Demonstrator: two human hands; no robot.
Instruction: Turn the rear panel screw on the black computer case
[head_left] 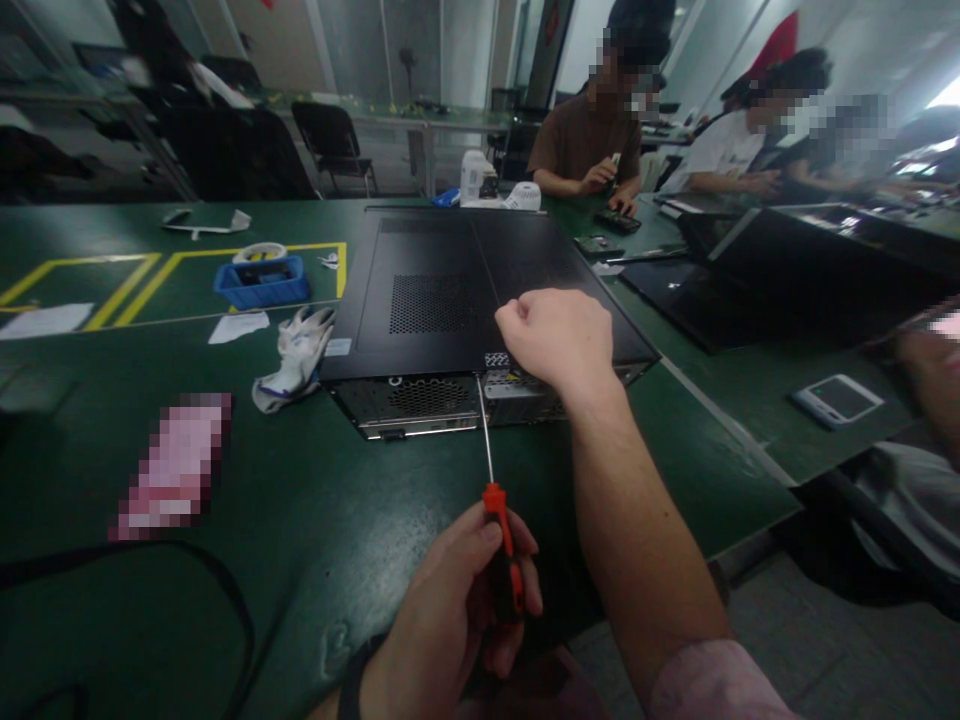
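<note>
1. Centrally, a flat, matte black computer case (442, 250) lies on the smooth green table (337, 500); dotted vent holes in its top, honeycomb mesh on the near face.
2. Crumpled whitish glove (296, 355) just beside the case's left near corner; blue plastic bin (270, 292) farther left.
3. Bare green surface before the near face. Right side tighter: large black panels (787, 290) sit near the case edge.
4. Left hand (465, 590) curls round the orange-and-black handle of a screwdriver (495, 500); slim metal shaft reaches the case's near top edge, tip contact too small to tell.
5. Right hand (562, 335) balled over the case top; cannot tell if anything is inside.
</note>
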